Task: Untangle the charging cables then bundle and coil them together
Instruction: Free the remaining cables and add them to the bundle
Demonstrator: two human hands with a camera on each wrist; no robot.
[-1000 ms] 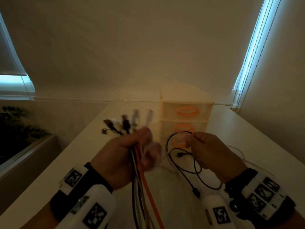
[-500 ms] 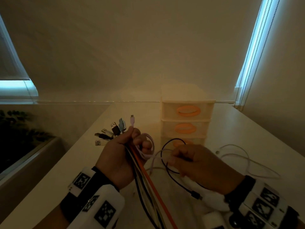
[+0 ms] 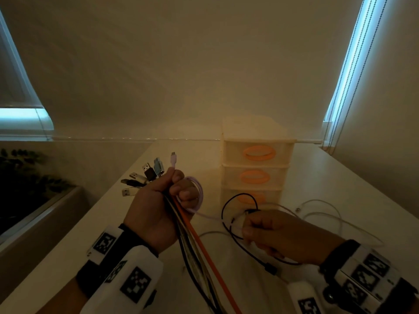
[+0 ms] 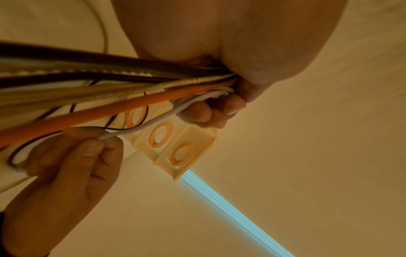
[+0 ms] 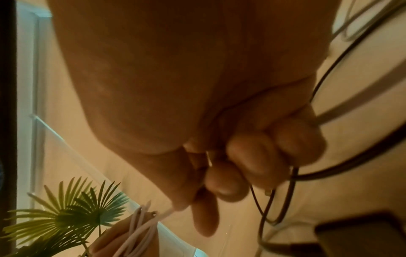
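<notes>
From the head camera, your left hand [image 3: 156,214] is fisted round a bundle of cables [image 3: 192,243] whose long axis runs from the USB plugs [image 3: 145,177] fanned above the fist down toward you, the orange cable [image 3: 204,248] on its right edge. A pale pink cable [image 3: 196,193] loops round those fingers and runs level to the right across the white table [image 3: 340,189] into your right hand [image 3: 288,236], which pinches it and also has a thin black cable [image 3: 238,198] looping through it. So the strand in play lies to the right of the bundle, crosswise to it, and your right hand is the nearer one to feed it; I judge the next move is another wrap or pulling that strand free. A white cable [image 3: 322,214] lies slack on the table beyond, near the drawer unit [image 3: 256,168].

The left wrist camera shows what the head view hides: the pale strand [image 4: 153,123] leaves under the left fingertips [image 4: 204,113] and reaches the right hand's thumb and forefinger [image 4: 94,147], pulled fairly straight below the orange cable [image 4: 87,111].

The right wrist camera shows the right hand's fingers [image 5: 248,156] curled shut on the black cable [image 5: 329,167], with the pale strand [image 5: 164,213] leaving the pinch toward the loops on your left hand [image 5: 123,233]. A potted palm [image 5: 66,213] shows beyond.
</notes>
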